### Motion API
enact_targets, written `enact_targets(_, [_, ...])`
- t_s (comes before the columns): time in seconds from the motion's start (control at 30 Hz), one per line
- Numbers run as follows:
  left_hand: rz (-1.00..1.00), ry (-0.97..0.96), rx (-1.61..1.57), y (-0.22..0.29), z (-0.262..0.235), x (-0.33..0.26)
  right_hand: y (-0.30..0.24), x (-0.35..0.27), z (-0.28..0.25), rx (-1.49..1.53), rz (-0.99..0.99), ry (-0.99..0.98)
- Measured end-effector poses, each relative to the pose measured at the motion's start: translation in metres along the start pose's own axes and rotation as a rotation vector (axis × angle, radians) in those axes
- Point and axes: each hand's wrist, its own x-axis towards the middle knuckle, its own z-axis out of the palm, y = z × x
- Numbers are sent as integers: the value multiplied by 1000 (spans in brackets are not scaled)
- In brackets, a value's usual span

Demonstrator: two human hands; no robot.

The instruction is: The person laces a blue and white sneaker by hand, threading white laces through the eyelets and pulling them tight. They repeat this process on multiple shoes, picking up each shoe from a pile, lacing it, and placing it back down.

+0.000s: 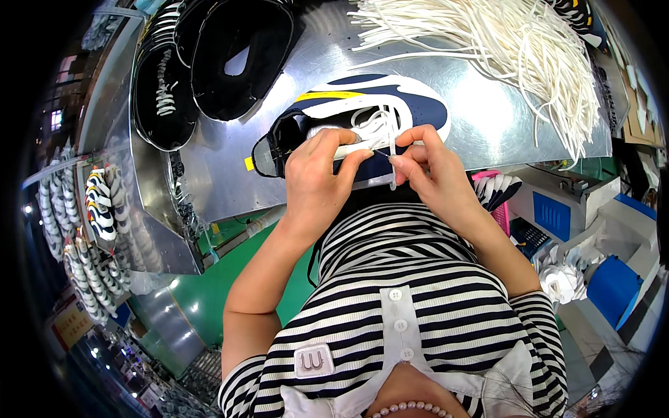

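A navy, white and yellow shoe upper [426, 110] lies on the metal table in front of me, its toe to the right. A white shoelace [387, 122] runs across its opening and hangs over the near side. My left hand [322, 167] is closed at the near edge of the opening, thumb and index finger pinching the upper's white rim. My right hand [426, 161] pinches the shoelace between thumb and fingers, close to the left thumb. A thin dark line shows between the two thumbs, too small to make out.
A big pile of white laces [502, 52] spreads over the table's [320, 52] far right. Black shoe uppers [233, 90] stand at the far left. Bundles of striped shoe parts [101, 202] hang left of the table. At the right are a pink basket [499, 209] and a grey-and-blue machine [554, 209].
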Motion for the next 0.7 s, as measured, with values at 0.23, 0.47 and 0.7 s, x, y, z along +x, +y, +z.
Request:
enact_targets(0.23, [-25, -17, -66, -2, 1, -1, 2, 1, 3, -81, -55, 30])
enact_targets(0.47, [-65, -51, -119, -10, 1, -10, 6, 28, 25, -42, -46, 14])
enact_targets(0.7, [42, -115, 16, -4, -8, -11, -1, 23, 22, -185, -72, 1])
